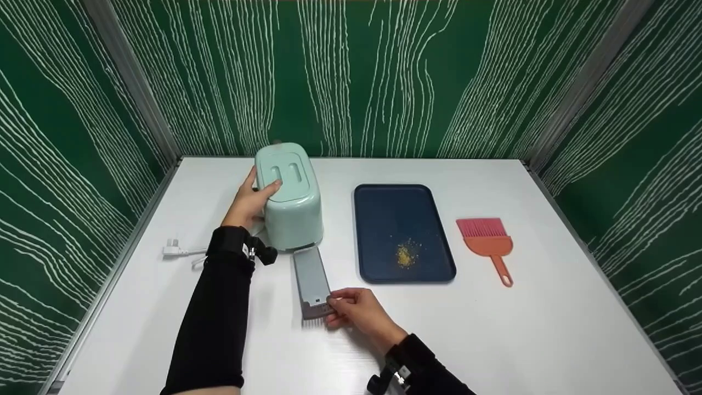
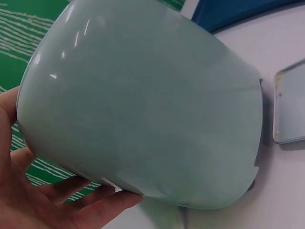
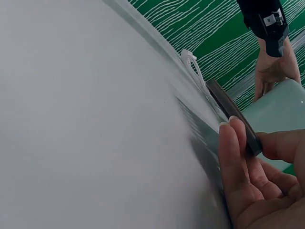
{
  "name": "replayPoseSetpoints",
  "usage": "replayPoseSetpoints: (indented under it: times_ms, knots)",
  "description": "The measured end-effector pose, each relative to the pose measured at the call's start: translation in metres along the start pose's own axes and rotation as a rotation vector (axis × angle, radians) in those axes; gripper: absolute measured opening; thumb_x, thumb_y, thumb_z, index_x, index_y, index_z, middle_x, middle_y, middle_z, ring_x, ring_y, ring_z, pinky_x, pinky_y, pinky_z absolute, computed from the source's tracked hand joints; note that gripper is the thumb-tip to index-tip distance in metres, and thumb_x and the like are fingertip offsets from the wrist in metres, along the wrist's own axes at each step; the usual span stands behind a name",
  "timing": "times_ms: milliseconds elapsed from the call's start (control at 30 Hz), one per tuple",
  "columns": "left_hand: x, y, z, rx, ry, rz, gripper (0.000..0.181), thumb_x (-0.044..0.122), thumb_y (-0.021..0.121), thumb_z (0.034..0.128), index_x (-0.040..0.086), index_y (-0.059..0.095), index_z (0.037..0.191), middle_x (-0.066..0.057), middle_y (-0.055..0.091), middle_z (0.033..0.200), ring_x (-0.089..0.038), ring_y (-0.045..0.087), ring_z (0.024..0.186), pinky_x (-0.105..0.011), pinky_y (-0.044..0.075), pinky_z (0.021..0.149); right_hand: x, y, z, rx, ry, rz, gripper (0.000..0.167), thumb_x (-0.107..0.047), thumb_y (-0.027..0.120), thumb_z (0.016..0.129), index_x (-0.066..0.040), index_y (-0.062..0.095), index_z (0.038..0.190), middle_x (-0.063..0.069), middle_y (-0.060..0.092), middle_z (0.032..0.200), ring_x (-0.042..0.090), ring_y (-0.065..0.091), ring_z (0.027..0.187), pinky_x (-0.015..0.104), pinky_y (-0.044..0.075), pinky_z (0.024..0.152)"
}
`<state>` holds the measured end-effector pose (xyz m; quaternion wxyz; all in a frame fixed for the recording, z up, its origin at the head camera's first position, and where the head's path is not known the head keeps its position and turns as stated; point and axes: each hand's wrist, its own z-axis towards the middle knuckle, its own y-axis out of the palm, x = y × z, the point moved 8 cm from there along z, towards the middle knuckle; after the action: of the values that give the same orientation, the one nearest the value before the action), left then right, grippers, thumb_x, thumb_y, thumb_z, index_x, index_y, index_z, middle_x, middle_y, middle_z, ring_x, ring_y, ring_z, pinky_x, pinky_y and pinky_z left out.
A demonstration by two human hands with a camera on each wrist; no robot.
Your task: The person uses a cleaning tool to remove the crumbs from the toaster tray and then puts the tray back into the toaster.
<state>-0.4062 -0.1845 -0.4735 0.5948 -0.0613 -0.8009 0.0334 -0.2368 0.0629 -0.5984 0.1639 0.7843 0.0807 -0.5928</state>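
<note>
A mint-green toaster [image 1: 293, 219] with a lid on top stands at the back left of the white table. My left hand [image 1: 249, 203] grips its left side, thumb over the lid; in the left wrist view the fingers [image 2: 95, 202] curl along the toaster's body [image 2: 143, 105]. In front of the toaster is a flat grey crumb tray [image 1: 312, 277] with a darker end. My right hand [image 1: 359, 315] pinches that dark end [image 3: 233, 117] between thumb and fingers. A small gap separates the crumb tray's far end [image 2: 291, 107] from the toaster, with brownish specks at its corner.
Yellow crumbs [image 1: 406, 256] lie in a heap on a dark blue serving tray [image 1: 392, 214], right of the toaster. Farther right lies an orange brush [image 1: 487, 244] with pink bristles. A white plug [image 1: 174, 249] and cord rest at the left. Green walls enclose the table.
</note>
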Motion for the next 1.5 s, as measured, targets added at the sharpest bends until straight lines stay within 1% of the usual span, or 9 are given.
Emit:
replayPoseSetpoints:
  times_ms: [100, 200, 333, 633, 867, 1000, 1100, 1233, 1500]
  knots:
    - [0.0, 0.0, 0.001, 0.009, 0.001, 0.015, 0.093, 0.044, 0.063, 0.1066, 0.04, -0.005, 0.17, -0.017, 0.005, 0.178, -0.035, 0.019, 0.162, -0.058, 0.024, 0.129, 0.0, 0.003, 0.005, 0.002, 0.005, 0.016, 0.035, 0.0, 0.064, 0.103, 0.02, 0.057, 0.132, 0.016, 0.077, 0.091, 0.012, 0.074, 0.068, 0.027, 0.065, 0.069]
    - [0.001, 0.0, 0.002, 0.011, 0.001, 0.008, 0.093, 0.044, 0.064, 0.1066, 0.04, -0.004, 0.17, -0.016, 0.002, 0.178, -0.035, 0.017, 0.163, -0.058, 0.022, 0.13, -0.001, 0.006, 0.008, 0.008, 0.0, 0.008, 0.037, -0.001, 0.065, 0.103, 0.02, 0.056, 0.133, 0.017, 0.077, 0.092, 0.012, 0.074, 0.068, 0.028, 0.065, 0.069]
    - [0.002, 0.0, 0.002, 0.019, 0.008, 0.004, 0.091, 0.043, 0.063, 0.1071, 0.041, -0.002, 0.171, -0.015, 0.0, 0.179, -0.035, 0.014, 0.163, -0.06, 0.022, 0.129, -0.002, 0.008, 0.011, 0.017, -0.012, 0.001, 0.037, 0.0, 0.065, 0.103, 0.019, 0.056, 0.133, 0.018, 0.077, 0.092, 0.012, 0.074, 0.067, 0.029, 0.065, 0.069]
    - [0.002, 0.0, 0.001, 0.026, 0.022, -0.023, 0.09, 0.038, 0.063, 0.108, 0.038, -0.002, 0.171, -0.016, 0.001, 0.179, -0.036, 0.016, 0.163, -0.061, 0.024, 0.128, -0.003, 0.012, 0.022, 0.02, 0.003, 0.006, 0.034, 0.0, 0.063, 0.104, 0.018, 0.056, 0.133, 0.021, 0.076, 0.095, 0.014, 0.074, 0.068, 0.029, 0.065, 0.068]
    - [0.001, 0.001, -0.001, 0.015, -0.006, -0.039, 0.091, 0.04, 0.063, 0.1075, 0.042, -0.003, 0.17, -0.012, -0.004, 0.179, -0.036, 0.012, 0.163, -0.063, 0.024, 0.128, -0.007, 0.014, 0.034, 0.049, 0.019, 0.012, 0.033, 0.002, 0.063, 0.104, 0.018, 0.057, 0.133, 0.02, 0.074, 0.093, 0.012, 0.073, 0.065, 0.028, 0.065, 0.067]
    - [0.0, 0.001, 0.0, 0.012, -0.011, -0.022, 0.092, 0.042, 0.062, 0.1077, 0.04, -0.006, 0.17, -0.015, -0.003, 0.179, -0.037, 0.014, 0.163, -0.066, 0.028, 0.125, -0.01, 0.014, 0.041, 0.07, 0.03, 0.045, 0.034, 0.004, 0.062, 0.104, 0.02, 0.055, 0.133, 0.021, 0.073, 0.095, 0.012, 0.073, 0.064, 0.027, 0.065, 0.067]
    - [-0.001, 0.001, 0.0, 0.01, -0.017, -0.007, 0.092, 0.043, 0.061, 0.1077, 0.04, -0.007, 0.17, -0.018, 0.0, 0.178, -0.037, 0.017, 0.162, -0.066, 0.03, 0.124, -0.01, 0.015, 0.047, 0.082, 0.047, 0.068, 0.031, 0.005, 0.062, 0.104, 0.021, 0.056, 0.13, 0.021, 0.072, 0.095, 0.012, 0.072, 0.063, 0.027, 0.065, 0.066]
    - [-0.002, 0.002, 0.0, 0.012, -0.026, -0.016, 0.092, 0.043, 0.062, 0.1076, 0.042, -0.006, 0.17, -0.017, 0.003, 0.178, -0.036, 0.018, 0.162, -0.065, 0.03, 0.125, -0.013, 0.015, 0.053, 0.107, 0.061, 0.056, 0.025, 0.005, 0.063, 0.103, 0.021, 0.059, 0.123, 0.022, 0.073, 0.094, 0.012, 0.072, 0.062, 0.026, 0.065, 0.065]
    - [0.0, 0.002, -0.001, 0.012, -0.019, -0.045, 0.092, 0.043, 0.064, 0.1067, 0.045, -0.004, 0.169, -0.016, 0.0, 0.179, -0.036, 0.018, 0.162, -0.066, 0.029, 0.125, -0.019, 0.013, 0.064, 0.158, 0.095, 0.046, 0.014, 0.006, 0.066, 0.101, 0.016, 0.062, 0.11, 0.021, 0.072, 0.087, 0.015, 0.073, 0.062, 0.027, 0.065, 0.064]
